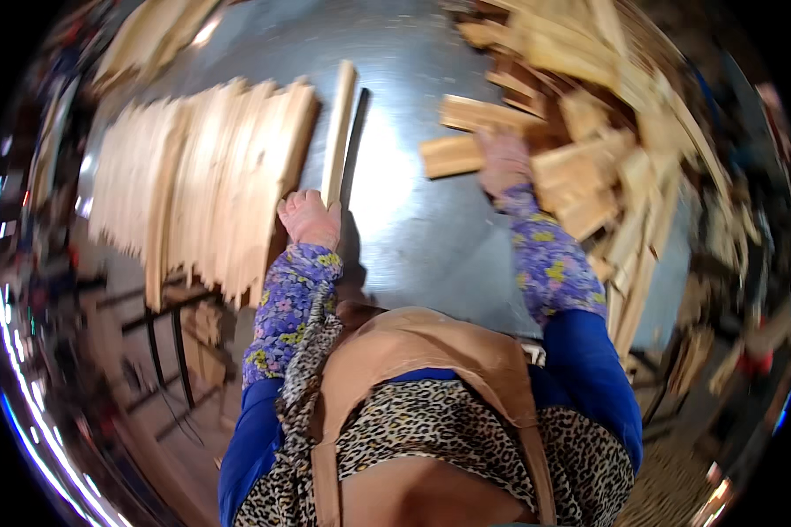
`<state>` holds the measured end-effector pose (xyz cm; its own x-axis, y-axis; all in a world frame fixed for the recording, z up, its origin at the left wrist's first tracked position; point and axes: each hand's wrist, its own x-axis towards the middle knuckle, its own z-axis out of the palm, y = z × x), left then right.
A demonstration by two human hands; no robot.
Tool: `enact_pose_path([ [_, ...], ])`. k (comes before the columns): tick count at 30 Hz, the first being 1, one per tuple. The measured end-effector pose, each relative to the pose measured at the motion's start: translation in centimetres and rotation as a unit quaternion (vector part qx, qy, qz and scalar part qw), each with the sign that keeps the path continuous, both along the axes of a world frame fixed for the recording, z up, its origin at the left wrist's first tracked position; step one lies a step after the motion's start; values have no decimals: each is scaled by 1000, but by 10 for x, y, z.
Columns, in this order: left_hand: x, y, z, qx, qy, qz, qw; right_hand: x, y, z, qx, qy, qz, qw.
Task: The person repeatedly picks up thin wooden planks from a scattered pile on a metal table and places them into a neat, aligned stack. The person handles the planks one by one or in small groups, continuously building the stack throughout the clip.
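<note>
My left hand (310, 220) is closed round the near end of a narrow wooden strip (338, 132), beside the right edge of a row of wooden strips (211, 167) laid side by side. The held strip points away from me, and a dark shadow runs along its right side. My right hand (504, 162) lies over the left part of a heap of offcuts, its fingers stretched forward and somewhat blurred. They touch the right end of a short wooden block (453, 156), close to another short wooden piece (483, 114).
A grey metal table (413, 228) lies under the wood. Along its right side spreads a pile of long and short wood offcuts (580, 167). More boards (149, 39) lie at the far left. One longer strip (156, 263) rests across the row, its near end overhanging.
</note>
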<state>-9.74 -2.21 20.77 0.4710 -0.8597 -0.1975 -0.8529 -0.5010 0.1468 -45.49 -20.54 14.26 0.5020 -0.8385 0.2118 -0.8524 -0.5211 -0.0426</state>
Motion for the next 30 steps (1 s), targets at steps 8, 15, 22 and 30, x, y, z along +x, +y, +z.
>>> enact_pose_path([
  [8, 65, 81, -31, -181, -205, -35, 961, 41, -86, 75, 138, 4, 57, 989],
  [15, -49, -33, 58, -309, 196, -56, 929, 198, -56, 222, 263, -547, 4, 794],
  [22, 165, 11, 110, -115, 116, 17, 986, 301, -16, 156, 477, -582, -51, 656],
  [30, 496, 143, 74, 41, -140, -72, 987, 309, 83, 15, 575, -468, -185, 645],
])
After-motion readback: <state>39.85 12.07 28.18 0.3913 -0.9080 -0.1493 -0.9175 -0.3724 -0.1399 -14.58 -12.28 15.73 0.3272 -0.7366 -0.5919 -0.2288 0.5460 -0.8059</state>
